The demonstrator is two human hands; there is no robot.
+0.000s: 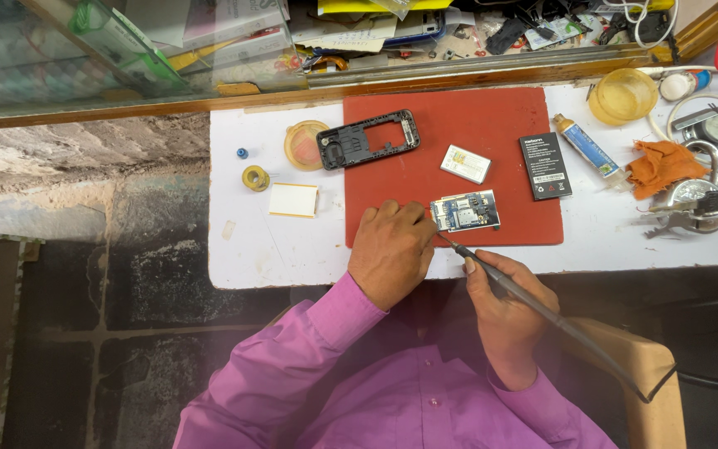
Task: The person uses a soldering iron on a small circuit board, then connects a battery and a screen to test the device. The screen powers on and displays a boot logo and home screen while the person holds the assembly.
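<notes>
head | right hand (504, 312) grips soldering iron (542, 312) | left hand (392, 249) steadies circuit board (465, 211)

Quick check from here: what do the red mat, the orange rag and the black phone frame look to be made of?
The red mat looks like rubber or silicone: matte, flat, rounded corners, no glare. The orange rag is soft cloth, crumpled into folds. The black phone frame seems moulded plastic with a slight sheen and cut-out openings, though metal parts can't be ruled out.
</notes>
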